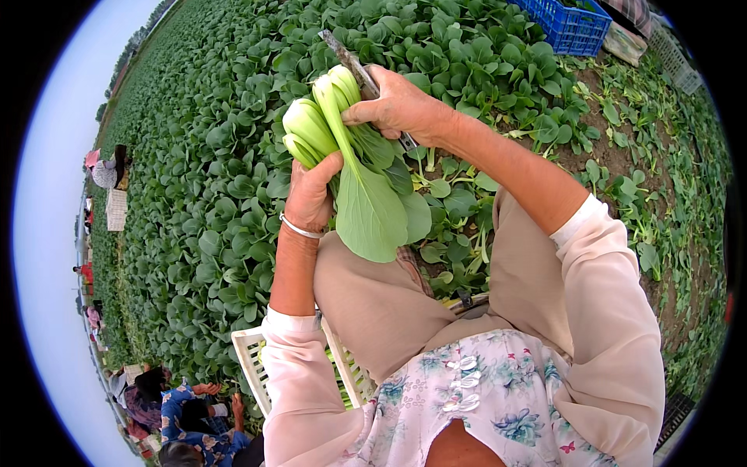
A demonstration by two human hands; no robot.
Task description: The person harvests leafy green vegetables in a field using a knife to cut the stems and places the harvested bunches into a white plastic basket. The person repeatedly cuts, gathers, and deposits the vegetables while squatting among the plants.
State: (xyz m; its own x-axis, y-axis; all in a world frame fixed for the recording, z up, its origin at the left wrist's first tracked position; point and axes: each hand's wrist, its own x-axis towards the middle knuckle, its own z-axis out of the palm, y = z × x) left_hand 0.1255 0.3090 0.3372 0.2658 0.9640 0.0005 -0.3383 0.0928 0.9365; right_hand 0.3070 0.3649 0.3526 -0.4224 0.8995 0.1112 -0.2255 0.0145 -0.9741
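My left hand (307, 195), with a white bangle on the wrist, grips a head of bok choy (308, 127), its pale base pointing up. A second bok choy head (345, 86) lies against it, close to my right hand. My right hand (405, 110) is closed around a flat, soil-stained knife (339, 51) whose tip points up and left. My right thumb rests on a pale stalk, and its broad green leaf (373, 213) hangs over my knee. Whether my right fingers also hold the second head is hidden.
Dense bok choy (216, 175) grows ahead and left. Cut leaves litter the soil (589, 146) on the right. A white plastic crate (251, 350) with greens stands by my left hip. A blue crate (563, 26) is ahead; a person in blue (198, 420) works at lower left.
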